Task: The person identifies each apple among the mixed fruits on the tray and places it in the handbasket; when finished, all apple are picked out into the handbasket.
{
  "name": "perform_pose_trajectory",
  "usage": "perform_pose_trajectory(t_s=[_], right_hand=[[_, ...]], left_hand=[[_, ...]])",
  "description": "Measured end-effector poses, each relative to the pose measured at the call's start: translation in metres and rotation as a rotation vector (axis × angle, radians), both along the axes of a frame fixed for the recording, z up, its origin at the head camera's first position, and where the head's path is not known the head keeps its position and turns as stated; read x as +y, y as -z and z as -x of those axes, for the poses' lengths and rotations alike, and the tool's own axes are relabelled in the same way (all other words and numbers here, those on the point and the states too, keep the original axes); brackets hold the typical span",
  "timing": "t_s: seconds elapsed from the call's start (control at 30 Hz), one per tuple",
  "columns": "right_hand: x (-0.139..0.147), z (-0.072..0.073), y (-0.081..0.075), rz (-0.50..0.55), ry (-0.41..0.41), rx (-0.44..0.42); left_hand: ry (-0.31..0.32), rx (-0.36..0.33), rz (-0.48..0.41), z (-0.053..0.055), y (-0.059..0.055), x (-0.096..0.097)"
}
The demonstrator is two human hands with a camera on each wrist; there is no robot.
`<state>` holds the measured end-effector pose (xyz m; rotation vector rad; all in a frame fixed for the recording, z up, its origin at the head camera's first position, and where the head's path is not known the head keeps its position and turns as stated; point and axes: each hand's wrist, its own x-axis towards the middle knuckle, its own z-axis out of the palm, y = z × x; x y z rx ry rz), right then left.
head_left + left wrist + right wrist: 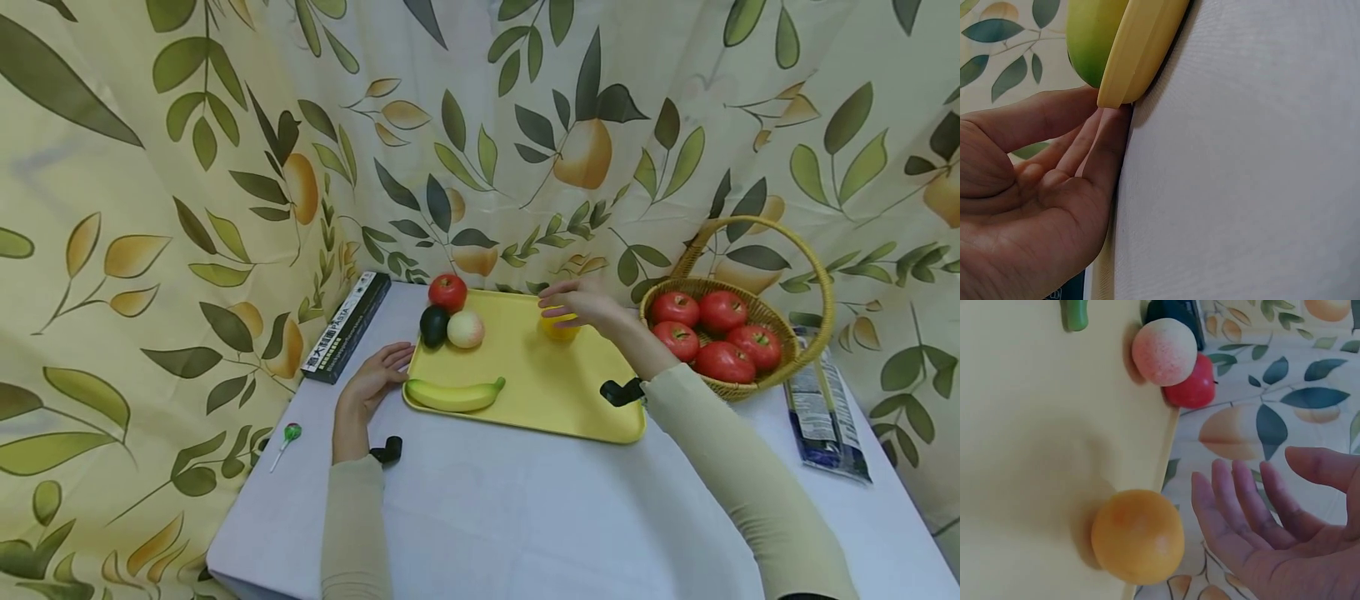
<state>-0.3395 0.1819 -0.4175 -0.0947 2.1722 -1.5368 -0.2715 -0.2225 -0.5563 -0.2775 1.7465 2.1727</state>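
A yellow tray [517,392] lies on the white table, with a banana [453,395] along its front left. My left hand [372,379] grips the tray's left edge; in the left wrist view its thumb meets the rim beside the banana and the fingers reach under. Above an orange [561,333] at the tray's back, my right hand [592,308] hovers with fingers spread and nothing held. The right wrist view shows a gap between the orange [1138,537] and that hand [1272,531]. A red apple [447,293], a dark avocado-like fruit [433,326] and a peach [465,330] cluster at the back left corner.
To the right stands a wicker basket [738,390] with a tall handle and several red apples [723,361]. A plastic packet [825,425] lies beyond it. On the left are a dark pasta box [347,327] and a lollipop [292,432]. A patterned curtain [480,142] hangs behind.
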Motion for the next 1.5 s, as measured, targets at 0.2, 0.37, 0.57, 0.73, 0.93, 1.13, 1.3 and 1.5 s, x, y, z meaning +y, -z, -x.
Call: perform_pose_trajectory(t_s=[0.2,0.37,0.57,0.73,0.93,1.13,1.3,1.5], right_hand=[[-0.012,0.007,0.007,-0.002,0.005,0.008],[-0.022,0.012,0.011,0.024,-0.003,-0.016],[-0.034,0.022,0.015,0.054,-0.01,-0.063],[-0.044,0.03,0.02,0.066,-0.01,-0.104],[-0.057,0.037,0.029,0.105,-0.002,-0.138],[-0.071,0.042,0.039,0.142,0.028,-0.145],[-0.082,0.045,0.048,0.162,0.065,-0.138],[-0.096,0.049,0.055,0.226,0.178,-0.138]], left_hand=[[-0.015,-0.008,0.005,-0.001,0.0,0.001],[-0.015,-0.009,-0.004,-0.001,0.0,0.001],[-0.006,0.006,-0.004,0.0,-0.001,0.0],[-0.008,0.01,0.001,-0.001,-0.001,0.0],[-0.003,0.023,0.008,-0.002,0.0,0.001],[-0.02,0.009,-0.009,-0.003,0.001,0.003],[-0.042,-0.012,-0.011,-0.003,0.002,0.002],[-0.031,-0.006,0.015,0.0,0.002,0.001]])
